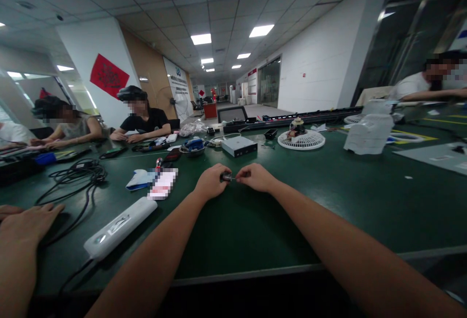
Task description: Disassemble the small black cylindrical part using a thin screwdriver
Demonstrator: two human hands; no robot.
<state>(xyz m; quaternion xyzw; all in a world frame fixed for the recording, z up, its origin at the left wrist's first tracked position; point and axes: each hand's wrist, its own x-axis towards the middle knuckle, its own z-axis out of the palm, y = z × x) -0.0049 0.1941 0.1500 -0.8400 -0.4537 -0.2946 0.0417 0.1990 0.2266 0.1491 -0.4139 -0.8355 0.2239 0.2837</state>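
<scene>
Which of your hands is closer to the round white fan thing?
Right. The right hand is nearer, below and left of the round white fan grille; the left hand sits farther left.

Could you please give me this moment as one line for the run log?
left hand: holds small dark metal-tipped part | right hand: pinches its metal end | surface: green bench mat

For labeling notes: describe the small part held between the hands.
On the long dark green workbench, find the wearer's left hand and right hand. Pinched between them is a small dark cylindrical part with a thin metal tip, far smaller than the flat grey box beyond.
</scene>
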